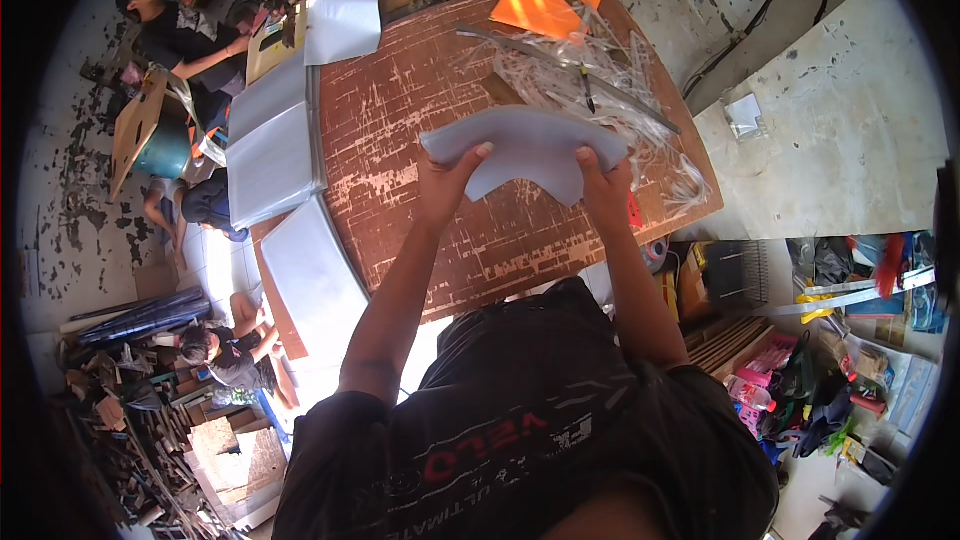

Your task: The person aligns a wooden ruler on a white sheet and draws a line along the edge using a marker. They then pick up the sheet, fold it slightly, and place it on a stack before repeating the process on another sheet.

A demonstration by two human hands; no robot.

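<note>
A bent stack of translucent greyish plastic sheets [530,135] is held up above the worn brown table [390,140]. My left hand [447,180] grips its left end, thumb on top and fingers hidden beneath. At the other end my right hand [606,185] clasps it in the same way. The middle of the stack droops toward me between the hands. More piles of similar sheets [275,165] lie along the table's left side, one of them a separate stack [315,255] nearer to me.
Clear plastic offcut strips [625,70] heap at the table's far right, with a long flat strip [640,105], a dark slim tool [588,90] and an orange sheet [545,0]. Two people [185,35] [235,355] sit to the left. Stacked wood scraps [225,450] lie lower left.
</note>
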